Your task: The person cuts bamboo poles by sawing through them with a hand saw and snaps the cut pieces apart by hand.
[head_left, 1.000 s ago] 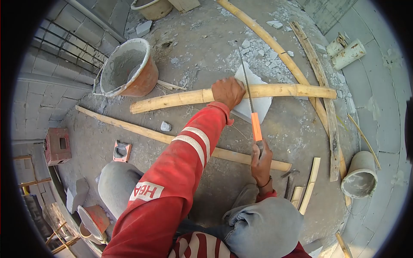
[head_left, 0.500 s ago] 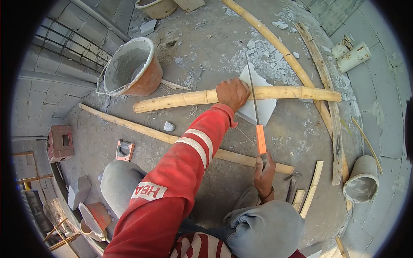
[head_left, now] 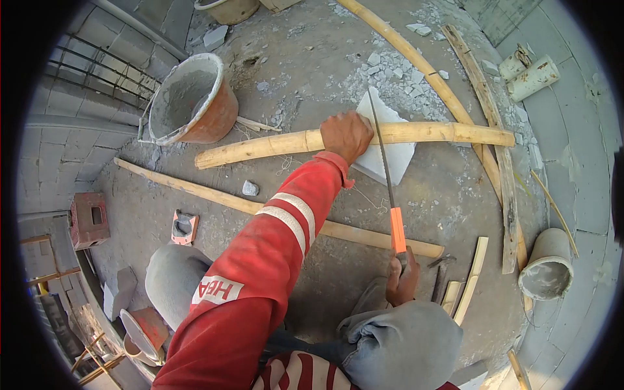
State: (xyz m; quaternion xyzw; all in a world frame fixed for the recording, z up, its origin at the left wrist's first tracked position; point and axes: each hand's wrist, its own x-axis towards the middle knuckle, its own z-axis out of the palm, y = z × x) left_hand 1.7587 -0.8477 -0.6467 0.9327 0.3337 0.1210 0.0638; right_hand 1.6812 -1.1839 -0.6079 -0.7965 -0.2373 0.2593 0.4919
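Note:
My left hand (head_left: 347, 135) is closed around a bamboo pole (head_left: 273, 146) that lies across a white block (head_left: 392, 159). My right hand (head_left: 402, 279) grips the handle of a saw (head_left: 398, 229) with an orange section. The saw's thin blade crosses the pole just right of my left hand, its tip past the pole's far side. Below, a second bamboo pole (head_left: 364, 235) lies on the floor, partly hidden by my red left sleeve.
A mortar-coated bucket (head_left: 218, 117) stands at upper left. At right are a long bamboo pole (head_left: 416, 57), a weathered plank (head_left: 484, 97) and a grey bucket (head_left: 547, 263). A hammer (head_left: 441, 273) and split strips (head_left: 471, 281) lie near my right knee.
My right hand has drawn the saw back toward my body, so less of the blade reaches beyond the pole. My left hand keeps its hold on the pole.

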